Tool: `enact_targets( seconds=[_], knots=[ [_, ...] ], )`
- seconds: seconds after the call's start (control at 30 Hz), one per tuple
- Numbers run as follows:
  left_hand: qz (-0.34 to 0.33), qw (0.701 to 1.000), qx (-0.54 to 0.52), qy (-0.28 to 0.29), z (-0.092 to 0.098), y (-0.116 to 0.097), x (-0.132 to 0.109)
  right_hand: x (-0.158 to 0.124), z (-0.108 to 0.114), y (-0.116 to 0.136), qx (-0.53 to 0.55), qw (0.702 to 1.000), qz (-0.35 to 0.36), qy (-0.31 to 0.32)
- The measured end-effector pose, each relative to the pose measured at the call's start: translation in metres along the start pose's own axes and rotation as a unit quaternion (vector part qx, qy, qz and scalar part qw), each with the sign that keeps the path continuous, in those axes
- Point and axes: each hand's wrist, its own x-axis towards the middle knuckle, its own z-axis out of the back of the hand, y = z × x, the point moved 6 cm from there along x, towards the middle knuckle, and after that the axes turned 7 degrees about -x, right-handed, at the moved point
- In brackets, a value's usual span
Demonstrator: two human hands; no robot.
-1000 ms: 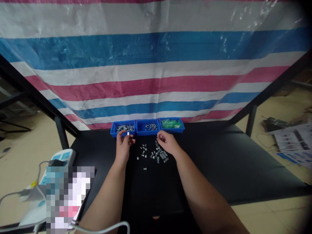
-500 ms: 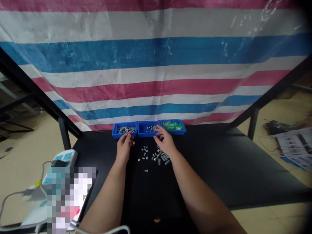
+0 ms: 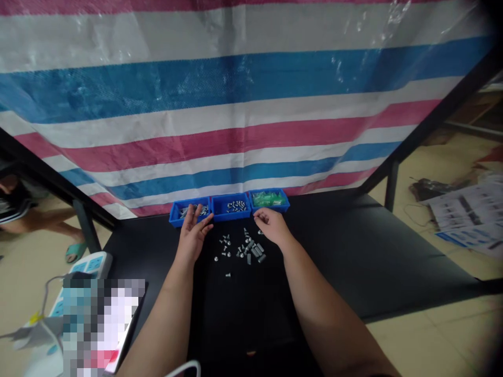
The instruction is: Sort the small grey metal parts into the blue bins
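My left hand [image 3: 192,238] is open, fingers spread, at the front of the left blue bin [image 3: 176,220], which holds metal pieces. My right hand [image 3: 272,226] has its fingers curled together in front of the right blue bin [image 3: 286,207], where green plastic packets [image 3: 269,199] lie. Whether anything is in those fingers is hidden. Between the two stands the middle blue bin [image 3: 220,212] with small screws [image 3: 236,206] in it. On the black table between my hands lie loose screws [image 3: 225,241] and several grey cylindrical pieces [image 3: 257,251]. One screw [image 3: 228,275] lies apart, nearer to me.
A striped tarp [image 3: 236,115] hangs behind the bins. At the left are a power strip [image 3: 94,264] with cables and a pixelated flat device [image 3: 118,319]. Another person's leg [image 3: 43,220] shows beyond the left frame post. Papers [image 3: 463,214] lie at the far right.
My left hand has opened from a pinch and spread over the left bin's front. My right hand has moved off the middle bin toward the right one, its fingers curling in. The view has shifted.
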Motion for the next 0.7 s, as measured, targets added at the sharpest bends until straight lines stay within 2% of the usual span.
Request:
enact_targets(
  seconds=[0.17, 0.27, 0.33, 0.37, 0.43, 0.5, 0.57, 0.7],
  knots=[
    [0.012, 0.995, 0.048, 0.081, -0.012, 0.0, -0.006, -0.002, 0.005, -0.004, -0.031, 0.999, -0.016, 0.025],
    [-0.016, 0.983, 0.147, 0.107, -0.016, 0.001, -0.014, -0.005, 0.004, -0.01, -0.065, 0.992, -0.02, 0.105],
    [-0.043, 0.956, 0.247, 0.15, -0.026, 0.002, -0.022, -0.009, 0.0, -0.015, -0.09, 0.982, -0.019, 0.164],
    [-0.056, 0.934, 0.304, 0.181, -0.034, 0.004, -0.028, -0.01, -0.001, -0.017, -0.101, 0.978, -0.02, 0.182],
    [-0.081, 0.873, 0.409, 0.252, -0.052, 0.009, -0.04, -0.011, -0.003, -0.018, -0.12, 0.973, -0.023, 0.194],
    [-0.098, 0.823, 0.468, 0.307, -0.068, 0.014, -0.052, -0.011, -0.004, -0.017, -0.133, 0.973, -0.024, 0.185],
    [-0.103, 0.801, 0.485, 0.335, -0.077, 0.017, -0.059, -0.01, -0.005, -0.013, -0.136, 0.974, -0.028, 0.177],
    [-0.122, 0.797, 0.495, 0.323, -0.08, 0.016, -0.06, -0.008, -0.005, -0.007, -0.114, 0.981, -0.04, 0.149]
  ],
)
